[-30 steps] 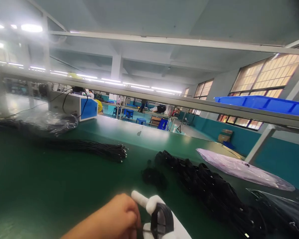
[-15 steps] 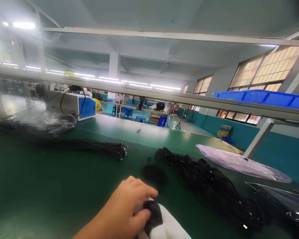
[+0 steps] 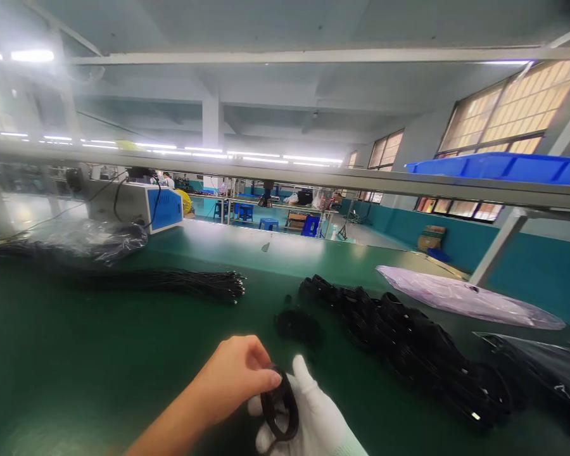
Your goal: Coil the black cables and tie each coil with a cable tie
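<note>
A small coil of black cable (image 3: 292, 423) sits between my two hands, low in the view, its ring opening facing me. My bare left hand (image 3: 235, 379) pinches the coil's upper edge with thumb and fingers. My right hand (image 3: 320, 411), in a white glove, cups it from behind and below; its fingers curl around the lower left while its thumb points up, apart from the coil. Just beyond my hands, a dark loose coil (image 3: 298, 325) lies on the green tabletop (image 3: 137, 361).
Right of my hands stretches a long heap of coiled black cables (image 3: 384, 323). A bundle of straight black cables (image 3: 204, 285) lies on the left, near a clear plastic bag (image 3: 109, 240) and a blue-sided machine (image 3: 164, 208). A pinkish plastic bag (image 3: 456, 296) rests far right, below a shelf rail (image 3: 332, 176).
The coil has turned from nearly edge-on to showing its open ring. My right thumb has lifted away from it, and my left fingers have drawn back to its upper edge.
</note>
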Motion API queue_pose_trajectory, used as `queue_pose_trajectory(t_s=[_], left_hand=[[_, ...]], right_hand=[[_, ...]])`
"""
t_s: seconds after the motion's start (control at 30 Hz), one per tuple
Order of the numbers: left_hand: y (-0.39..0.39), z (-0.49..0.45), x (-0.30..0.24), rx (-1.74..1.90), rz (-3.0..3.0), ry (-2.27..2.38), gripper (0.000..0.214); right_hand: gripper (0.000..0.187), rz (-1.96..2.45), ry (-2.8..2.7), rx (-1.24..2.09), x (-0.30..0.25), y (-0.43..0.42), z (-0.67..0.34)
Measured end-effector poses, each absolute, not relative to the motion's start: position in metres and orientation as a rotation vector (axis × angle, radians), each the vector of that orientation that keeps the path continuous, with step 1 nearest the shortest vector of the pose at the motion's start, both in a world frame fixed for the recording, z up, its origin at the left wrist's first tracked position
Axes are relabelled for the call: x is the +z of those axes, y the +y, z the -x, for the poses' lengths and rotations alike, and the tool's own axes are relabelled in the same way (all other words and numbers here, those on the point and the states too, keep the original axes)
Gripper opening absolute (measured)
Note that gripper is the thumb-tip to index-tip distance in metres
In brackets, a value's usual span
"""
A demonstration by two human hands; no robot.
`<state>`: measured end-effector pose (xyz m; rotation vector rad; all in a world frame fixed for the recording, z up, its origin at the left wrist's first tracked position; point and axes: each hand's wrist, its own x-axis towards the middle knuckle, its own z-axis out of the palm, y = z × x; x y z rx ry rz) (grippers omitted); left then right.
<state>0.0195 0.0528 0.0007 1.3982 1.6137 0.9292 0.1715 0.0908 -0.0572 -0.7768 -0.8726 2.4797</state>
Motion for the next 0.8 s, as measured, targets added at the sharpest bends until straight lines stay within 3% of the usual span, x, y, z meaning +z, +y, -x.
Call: queue_pose_trajectory(t_s=[0.17,0.3,0.43,0.57,0.8], left_hand=[[0.055,-0.020,0.002,0.988,-1.408,1.767,0.023],[0.044,-0.018,-0.002,1.128,-1.508,1.678,0.018],[0.036,-0.022,-0.022,1.229,-1.775,1.611,0.036],[0.032,-0.027,-0.034,1.281,-1.931,1.687,0.033],[0.028,-0.033,-0.035,1.188,-1.169,1.523,0.013]], right_hand=[[0.070,0.904,-1.496,1.948,-0.040,0.085,-0.175],[0.053,0.640,-1.334,2.108,-0.028,0.076,-0.182],[0.050,0.541,-1.326,2.275,-0.027,0.074,-0.182],[0.055,0.622,-1.491,2.110,-0.037,0.079,-0.177],[0.052,0.546,-1.274,2.230,-0.038,0.080,-0.179]])
